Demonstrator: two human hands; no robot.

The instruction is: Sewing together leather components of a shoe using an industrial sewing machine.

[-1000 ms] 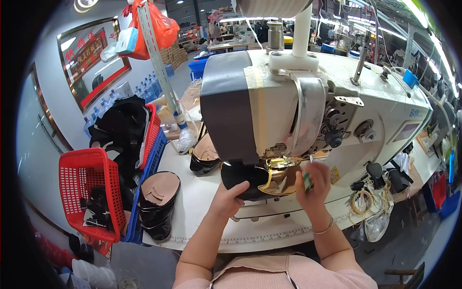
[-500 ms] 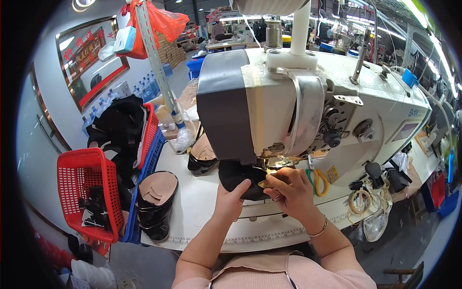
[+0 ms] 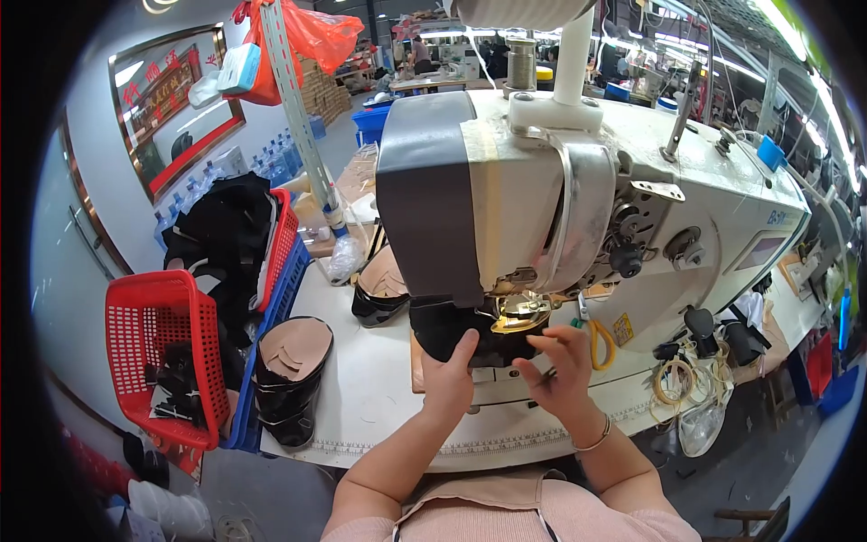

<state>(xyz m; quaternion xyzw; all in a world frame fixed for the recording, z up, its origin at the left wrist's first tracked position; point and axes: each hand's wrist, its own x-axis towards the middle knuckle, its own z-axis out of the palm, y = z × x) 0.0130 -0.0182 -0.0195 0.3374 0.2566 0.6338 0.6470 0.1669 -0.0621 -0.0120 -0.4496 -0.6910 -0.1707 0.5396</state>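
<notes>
A white and grey sewing machine (image 3: 515,199) stands before me, its needle area lit. Under its head lies a black piece of material (image 3: 442,327), partly hidden by the machine and my hands. My left hand (image 3: 449,384) grips the near left edge of this piece, thumb on top and fingers mostly out of sight. A shiny gold-coloured metal part (image 3: 519,318) sits at the needle area, over the black piece. My right hand (image 3: 562,366) is just to the near right of that part, fingers curled. A small dark, thin thing shows between its fingers, too small to name.
Yellow-and-green-handled scissors (image 3: 600,343) rest against the machine's right side. Stacked black and beige shoe pieces (image 3: 293,384) stand left on the white table (image 3: 379,415), with another stack (image 3: 381,282) behind. Red baskets (image 3: 212,379) hold black scraps. Tape rolls (image 3: 675,379) hang at the right.
My right hand has drawn back toward me and to the right, off the gold-coloured part, which now shows more fully. The left hand has shifted slightly right, still on the black piece.
</notes>
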